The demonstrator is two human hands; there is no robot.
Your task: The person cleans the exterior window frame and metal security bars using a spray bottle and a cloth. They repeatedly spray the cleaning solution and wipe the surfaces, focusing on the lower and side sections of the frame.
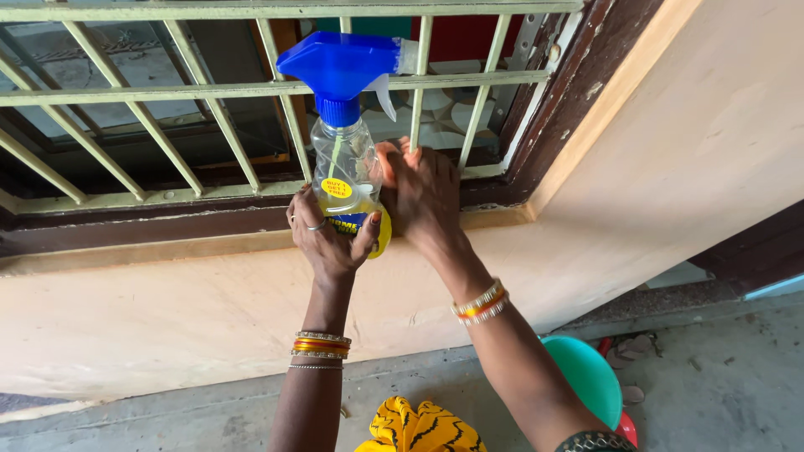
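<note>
A clear spray bottle (345, 155) with a blue trigger head and a little yellow liquid stands upright in front of a barred window (209, 92). My left hand (328, 238) wraps around its lower part from below. My right hand (425, 194) presses flat against the bottle's right side, fingers pointing up toward the bars. Both wrists wear bangles.
A brown wooden window frame (578, 84) and a beige plastered wall (167, 310) lie ahead. A green and a red plastic vessel (595, 377) sit on the grey floor at lower right. Yellow patterned cloth (419, 428) shows at the bottom.
</note>
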